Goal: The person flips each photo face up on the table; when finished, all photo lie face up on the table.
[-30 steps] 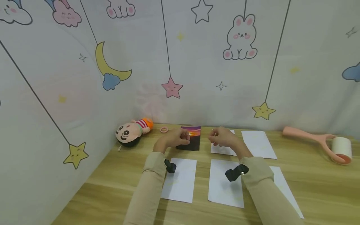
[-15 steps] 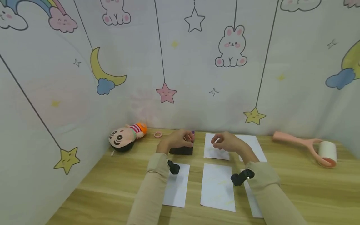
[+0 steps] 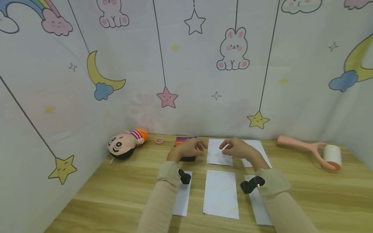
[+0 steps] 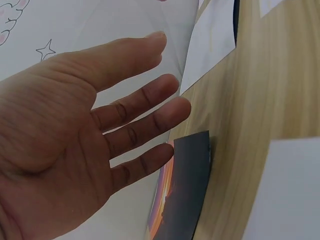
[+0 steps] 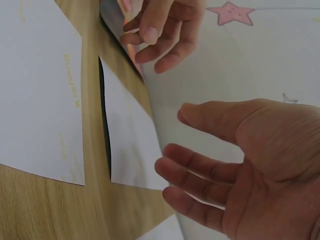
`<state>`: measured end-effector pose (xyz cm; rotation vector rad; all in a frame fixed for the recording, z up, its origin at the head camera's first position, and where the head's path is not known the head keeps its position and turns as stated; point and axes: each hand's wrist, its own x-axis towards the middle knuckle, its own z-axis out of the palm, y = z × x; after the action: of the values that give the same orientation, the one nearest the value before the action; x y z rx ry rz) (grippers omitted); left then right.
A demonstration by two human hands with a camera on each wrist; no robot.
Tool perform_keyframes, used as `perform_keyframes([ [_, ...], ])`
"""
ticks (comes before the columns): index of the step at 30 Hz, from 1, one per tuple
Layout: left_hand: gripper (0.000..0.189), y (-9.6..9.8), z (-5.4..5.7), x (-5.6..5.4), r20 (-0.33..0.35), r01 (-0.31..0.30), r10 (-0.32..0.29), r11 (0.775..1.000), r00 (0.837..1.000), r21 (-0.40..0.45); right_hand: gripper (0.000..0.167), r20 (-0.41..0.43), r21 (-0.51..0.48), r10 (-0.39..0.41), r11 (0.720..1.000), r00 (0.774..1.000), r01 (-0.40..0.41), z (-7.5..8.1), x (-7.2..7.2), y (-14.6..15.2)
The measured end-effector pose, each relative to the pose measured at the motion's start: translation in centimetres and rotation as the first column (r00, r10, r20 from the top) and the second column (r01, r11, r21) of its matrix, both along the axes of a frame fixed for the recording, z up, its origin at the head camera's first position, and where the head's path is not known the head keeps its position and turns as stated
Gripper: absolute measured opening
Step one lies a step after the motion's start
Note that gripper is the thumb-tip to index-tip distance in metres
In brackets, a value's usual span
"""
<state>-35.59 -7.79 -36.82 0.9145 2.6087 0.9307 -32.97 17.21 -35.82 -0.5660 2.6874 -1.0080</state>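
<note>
My left hand hovers over the right part of a sunset photo print, partly hiding it. Its fingers are spread and hold nothing; in the left wrist view the dark lower half of the sunset print shows past the fingertips. To the right, my right hand overlaps the white back-row sheet, palm facing the other hand, fingers loosely bent around air. The right wrist view shows this same white sheet, with a dark underside at its slightly lifted edge, beyond the fingers.
Another white sheet lies at the back right. In front are white sheets at left, middle and right. A doll and a pink ring lie back left, a pink-handled lint roller right.
The head view has shifted, so the table things appear further left. My left hand has moved right across the sunset print and its fingers have loosened. My right hand has drifted slightly right over its sheet.
</note>
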Motion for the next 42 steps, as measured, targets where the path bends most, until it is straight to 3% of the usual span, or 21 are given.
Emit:
perform_keyframes([
  [7, 0.036, 0.8, -0.7, -0.1, 0.040, -0.008, 0.009, 0.999, 0.999, -0.033, 0.029, 0.039, -0.012, -0.014, 1.000, 0.999, 0.014, -0.5, 0.0, 0.4],
  [11, 0.039, 1.0, -0.9, 0.2, 0.053, 0.002, -0.002, 1.000, 0.999, -0.009, 0.029, 0.047, -0.022, -0.019, 1.000, 0.999, 0.020, -0.6, 0.2, 0.5],
  [16, 0.042, 1.1, -1.0, 0.7, 0.037, 0.019, -0.018, 1.000, 0.999, -0.006, 0.030, 0.050, -0.039, -0.021, 0.999, 0.999, 0.023, -0.8, 0.4, 0.8],
  [21, 0.047, 1.3, -1.3, 0.6, 0.026, -0.003, 0.004, 1.000, 1.000, -0.022, 0.031, 0.064, -0.075, -0.018, 0.997, 0.998, 0.022, -1.1, 0.6, 1.4],
  [28, 0.048, 2.3, -1.6, 0.3, 0.076, -0.024, 0.025, 1.000, 0.997, -0.011, 0.032, 0.105, -0.022, -0.076, 0.997, 0.992, 0.078, -1.6, 0.9, 2.3],
  [42, 0.046, 2.2, -1.1, -0.2, 0.057, -0.045, 0.047, 0.998, 0.997, -0.036, 0.035, 0.163, -0.073, -0.072, 0.994, 0.984, 0.085, -1.0, 0.7, 1.9],
])
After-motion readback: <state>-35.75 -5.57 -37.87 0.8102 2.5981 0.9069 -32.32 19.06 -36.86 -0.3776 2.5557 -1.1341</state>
